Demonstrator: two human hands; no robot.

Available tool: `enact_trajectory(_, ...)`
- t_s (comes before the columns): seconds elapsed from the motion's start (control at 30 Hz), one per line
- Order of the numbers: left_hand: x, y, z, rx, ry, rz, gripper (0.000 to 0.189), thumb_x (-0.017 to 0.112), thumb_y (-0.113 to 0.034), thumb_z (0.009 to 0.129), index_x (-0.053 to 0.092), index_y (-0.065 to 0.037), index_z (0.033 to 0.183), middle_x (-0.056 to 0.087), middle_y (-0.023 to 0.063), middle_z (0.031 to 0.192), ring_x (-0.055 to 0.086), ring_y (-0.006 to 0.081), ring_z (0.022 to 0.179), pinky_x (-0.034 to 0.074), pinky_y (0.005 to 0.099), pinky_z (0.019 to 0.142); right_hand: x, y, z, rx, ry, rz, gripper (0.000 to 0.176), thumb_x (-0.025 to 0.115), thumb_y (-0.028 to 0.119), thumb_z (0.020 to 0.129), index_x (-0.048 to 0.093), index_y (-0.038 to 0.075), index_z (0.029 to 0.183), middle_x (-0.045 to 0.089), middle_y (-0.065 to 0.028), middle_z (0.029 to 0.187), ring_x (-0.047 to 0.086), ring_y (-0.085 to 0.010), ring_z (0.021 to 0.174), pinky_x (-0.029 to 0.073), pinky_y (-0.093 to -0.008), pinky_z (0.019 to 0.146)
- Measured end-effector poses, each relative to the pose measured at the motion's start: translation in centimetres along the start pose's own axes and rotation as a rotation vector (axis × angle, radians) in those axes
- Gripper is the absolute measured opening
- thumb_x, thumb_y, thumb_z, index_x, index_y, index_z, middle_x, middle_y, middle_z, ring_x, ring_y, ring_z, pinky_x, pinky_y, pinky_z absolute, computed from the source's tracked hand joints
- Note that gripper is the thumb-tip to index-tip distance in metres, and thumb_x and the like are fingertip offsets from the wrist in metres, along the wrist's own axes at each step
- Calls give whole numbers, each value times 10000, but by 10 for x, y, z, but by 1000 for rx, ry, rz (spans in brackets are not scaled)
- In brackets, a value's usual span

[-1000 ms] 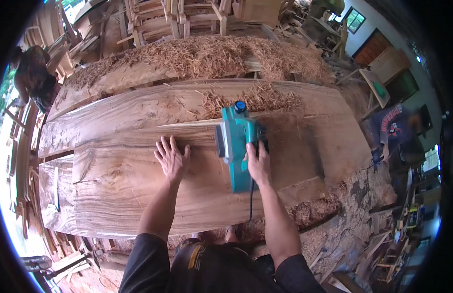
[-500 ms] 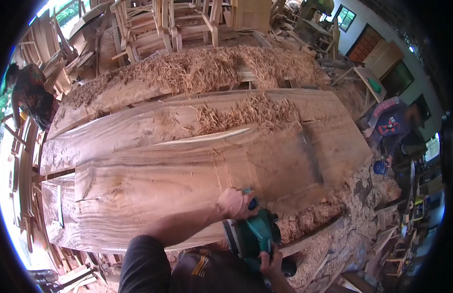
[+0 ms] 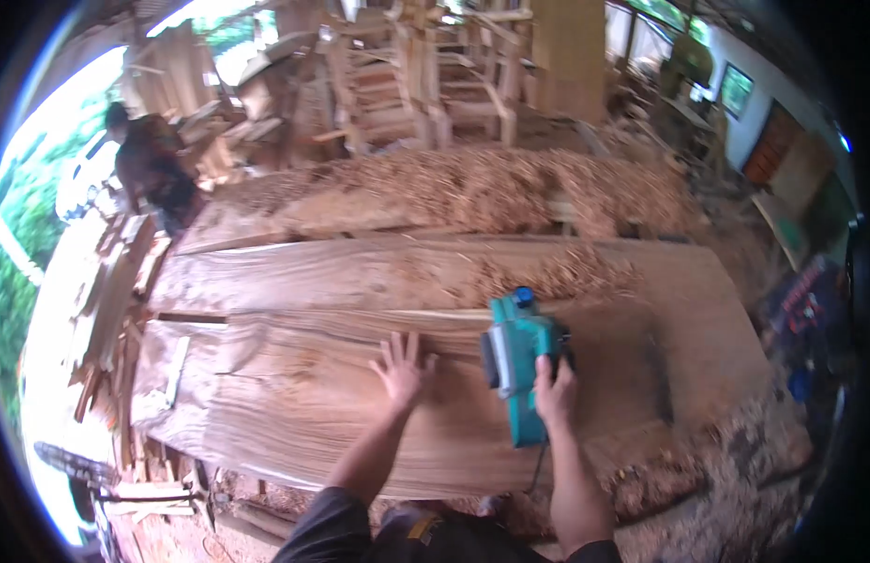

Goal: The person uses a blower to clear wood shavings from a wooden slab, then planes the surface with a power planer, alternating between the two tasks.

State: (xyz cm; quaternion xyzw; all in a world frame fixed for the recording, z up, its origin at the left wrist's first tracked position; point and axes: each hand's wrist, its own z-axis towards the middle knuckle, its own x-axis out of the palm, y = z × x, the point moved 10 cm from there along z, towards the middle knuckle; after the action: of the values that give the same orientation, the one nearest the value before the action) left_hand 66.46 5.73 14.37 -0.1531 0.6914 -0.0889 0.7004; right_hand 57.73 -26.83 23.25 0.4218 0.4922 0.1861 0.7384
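Before me lies a broad wooden slab (image 3: 303,375) with wavy dark grain. My left hand (image 3: 403,369) rests flat on its surface, fingers spread and holding nothing. To its right, my right hand (image 3: 555,389) is wrapped around the rear handle of a teal electric planer (image 3: 517,413). The planer sits on the slab, with its blue front knob pointing to the far side. A dark cord hangs from its rear. Loose wood shavings (image 3: 566,272) lie just beyond the planer.
Behind the slab, another board carries a thick heap of shavings (image 3: 472,192). Wooden chair frames (image 3: 388,94) stand at the back. One person (image 3: 153,164) is at the far left, another (image 3: 810,310) at the right edge. Stacked planks (image 3: 106,300) line the left side.
My left hand has left the planer's front knob and now lies on the slab. The planer, in my right hand, has moved away from my body onto the slab. My view has shifted.
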Motion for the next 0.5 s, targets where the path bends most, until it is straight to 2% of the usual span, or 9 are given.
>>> enact_trajectory(0.07,12,2,2,22,4,44,792,439,-642,981,273,-203,1619,207,150,1686,121,401,1559,59,729,1182,23,2,33,47,84,152,349,593,341,1030,612,-2,1093,614,-76,722,624,-183,614,512,-356,583)
enact_trajectory(0.13,3,-4,-1,-10,23,18,796,380,-667,986,251,-212,1627,160,141,1702,97,396,1566,56,732,1181,25,13,32,-5,103,122,373,590,333,1034,581,2,1206,621,-69,780,619,-166,633,509,-340,585)
enact_trajectory(0.17,2,-4,-1,-7,15,28,790,380,-661,990,252,-212,1627,162,142,1701,97,393,1567,58,729,1183,21,20,26,-97,39,107,531,602,386,1016,523,-8,1365,668,-243,927,688,-331,694,529,-437,630)
enact_trajectory(0.27,4,-3,1,-9,39,30,793,381,-660,989,251,-208,1627,160,143,1702,101,393,1567,56,723,1186,-1,14,-34,25,81,222,530,598,295,1022,476,-16,1433,657,-180,917,642,-249,647,519,-394,622)
enact_trajectory(0.33,6,0,2,-11,-2,36,790,382,-661,989,261,-208,1625,174,147,1699,104,400,1565,60,715,1190,-25,-2,-91,70,67,193,506,593,256,1020,484,-41,1414,646,-174,915,621,-230,627,509,-368,606)
enact_trajectory(0.37,6,1,4,-7,-11,37,787,381,-660,991,264,-208,1624,176,148,1698,105,402,1564,61,710,1193,-35,-28,-125,-32,6,123,508,601,237,1010,485,-65,1402,648,-188,938,634,-241,643,514,-370,612)
enact_trajectory(0.4,10,0,3,3,-7,36,784,379,-660,992,267,-209,1624,179,149,1697,106,404,1564,63,704,1196,-52,-5,-157,230,134,192,531,617,233,993,485,-85,1397,656,-244,1048,671,-316,808,536,-427,743)
enact_trajectory(0.43,14,0,2,9,-20,48,780,380,-656,994,271,-207,1623,183,153,1696,109,410,1562,67,694,1202,-64,-48,-195,136,85,-3,554,636,246,973,492,-95,1386,637,-294,1164,646,-410,1016,503,-488,901)
enact_trajectory(0.5,19,0,5,15,-18,68,777,381,-649,997,273,-201,1624,185,162,1694,112,422,1559,73,679,1209,-85,-71,-266,276,107,3,582,669,264,932,510,-98,1360,620,-315,1202,602,-471,1116,468,-509,972)
